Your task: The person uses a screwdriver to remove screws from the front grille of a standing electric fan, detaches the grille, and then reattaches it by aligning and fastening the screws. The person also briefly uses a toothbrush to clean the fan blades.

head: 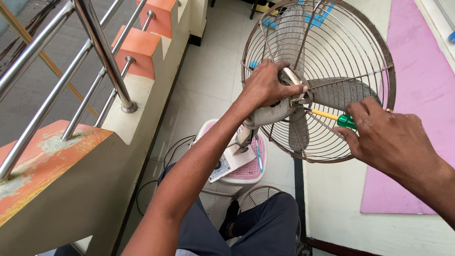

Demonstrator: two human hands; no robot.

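A dusty pedestal fan stands in front of me, its rear wire guard (365, 42) still around the grey blades (339, 92). My left hand (266, 85) grips the motor housing (270, 114) at the hub from behind. My right hand (386, 137) holds a screwdriver (332, 117) with a green and yellow handle, its tip pointing left at the hub where the blades meet the motor.
The fan's white and pink base (237, 166) sits on the tiled floor, with a loose wire guard (258, 196) by my knee. A steel railing (102, 52) on an orange-topped parapet (47, 156) runs along the left. A pink mat (422, 95) lies at the right.
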